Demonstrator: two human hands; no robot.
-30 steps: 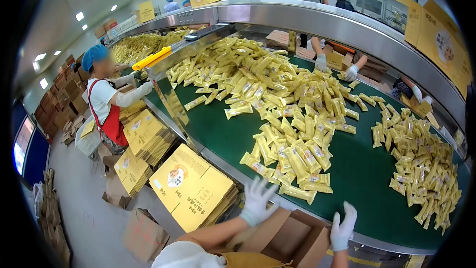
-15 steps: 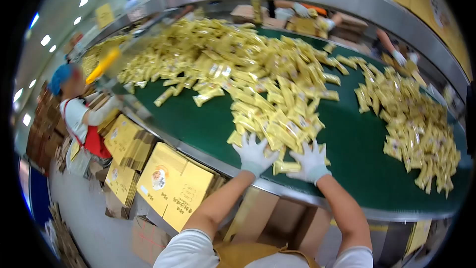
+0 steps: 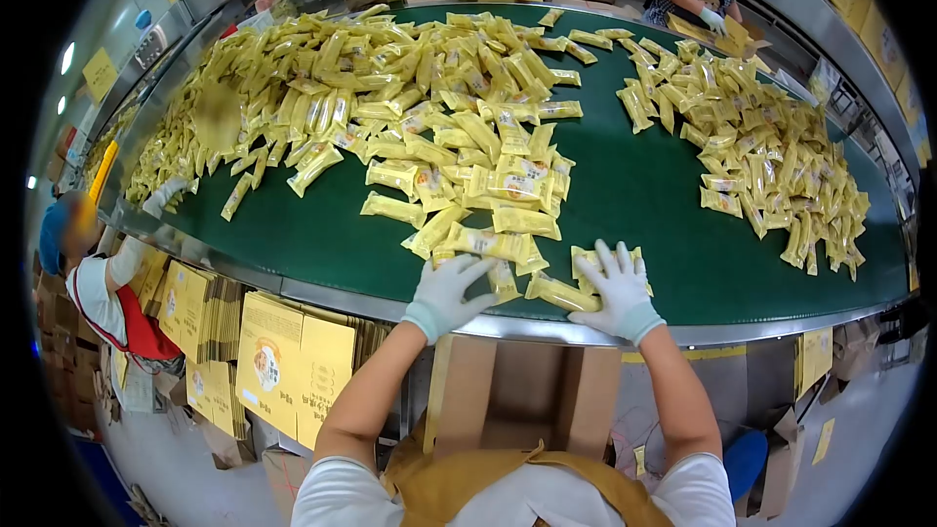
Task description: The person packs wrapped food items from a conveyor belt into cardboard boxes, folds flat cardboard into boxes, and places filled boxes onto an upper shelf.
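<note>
Packets [image 3: 491, 243] touch our left hand [image 3: 445, 297] and right hand [image 3: 619, 295]; we hold both spread wide over the belt [image 3: 639, 200], grasping none.

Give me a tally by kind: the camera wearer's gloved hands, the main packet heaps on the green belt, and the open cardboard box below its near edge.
Wearer's gloved hands: 2 (left hand, right hand)
Main packet heaps: 2 (larger heap, smaller heap)
Open cardboard box: 1
Total: 5
Single packets overlap too much to count.
</note>
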